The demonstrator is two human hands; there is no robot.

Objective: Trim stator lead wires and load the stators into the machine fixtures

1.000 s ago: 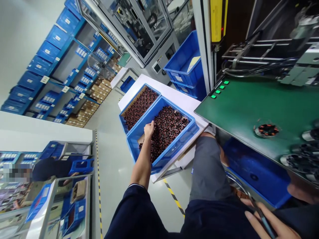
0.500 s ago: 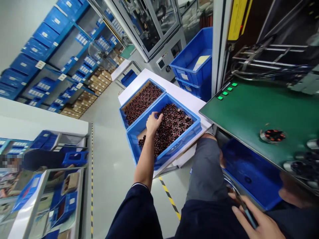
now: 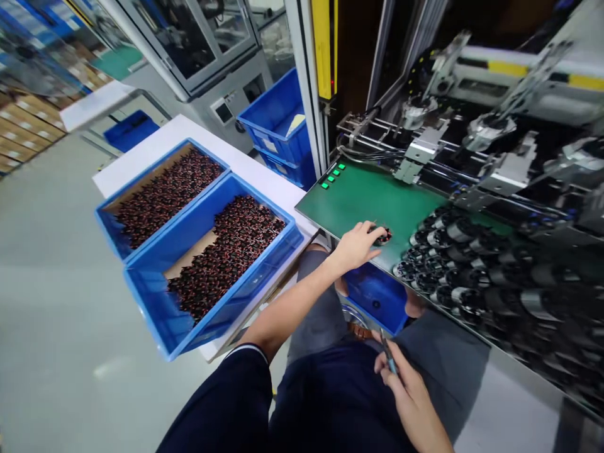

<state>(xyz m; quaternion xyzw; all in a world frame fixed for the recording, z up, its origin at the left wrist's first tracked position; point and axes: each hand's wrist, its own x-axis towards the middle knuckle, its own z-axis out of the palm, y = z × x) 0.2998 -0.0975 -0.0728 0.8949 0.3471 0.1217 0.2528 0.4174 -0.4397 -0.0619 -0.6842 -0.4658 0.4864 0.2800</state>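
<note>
My left hand reaches over the near edge of the green work surface. Its fingers are spread, and the fingertips touch a small round motor stator with reddish windings, partly covering it. Low in the view, my right hand is closed around a slim tool with a dark tip and a blue-grey handle; its exact kind is unclear. Many silver-and-black round motor parts are heaped on the green surface, right of my left hand.
Two blue bins full of dark reddish parts stand on a white table at left. Machine clamps overhang the green surface's back. Green lit squares mark its left corner. A blue tub sits underneath.
My left hand has left the near blue bin and moved right to the stator on the green surface. My view has turned right. The right hand still grips the slim tool.
</note>
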